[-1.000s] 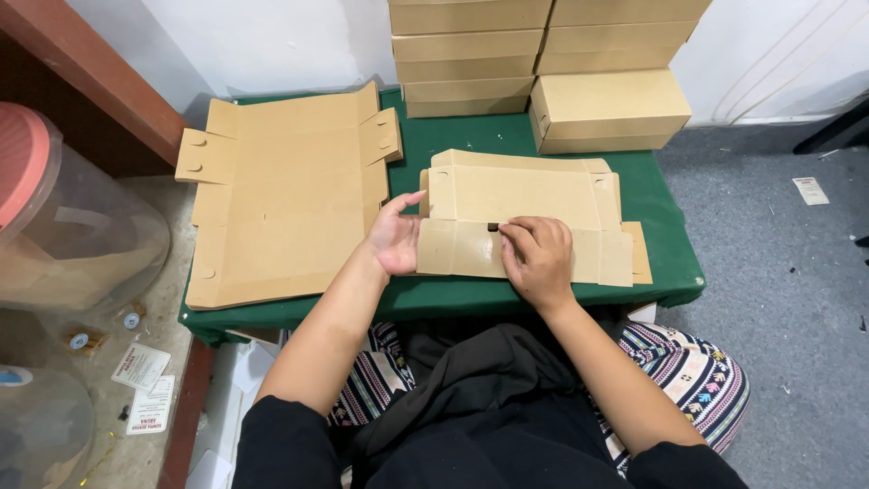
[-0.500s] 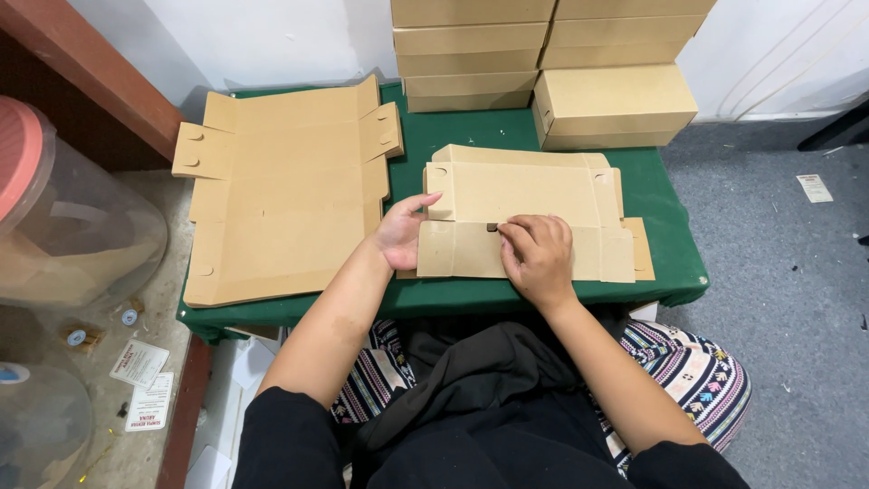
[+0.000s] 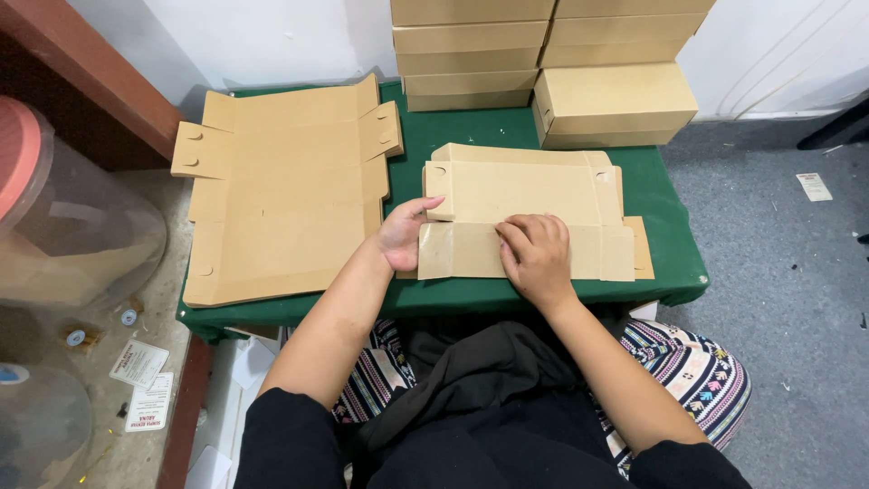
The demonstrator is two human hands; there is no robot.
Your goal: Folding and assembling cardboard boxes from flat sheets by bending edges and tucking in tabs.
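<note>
Cardboard is all over this small green table (image 3: 670, 213) in the head view. One flat brown box sheet (image 3: 525, 195), partly folded, lies near the front edge, right in front of the person. Its front flap is folded over. The left hand (image 3: 403, 237) holds the sheet's left end, with the thumb on top near the corner and the fingers curled at the edge. The right hand (image 3: 536, 255) lies flat on the front flap, fingers close together, pressing down. To the left sits a pile of flat box sheets (image 3: 281, 204), just beside the folded one. At the back of the table stand finished brown boxes (image 3: 543, 54) in stacks. A big clear jar (image 3: 63, 217) stands on the floor at the left.
</note>
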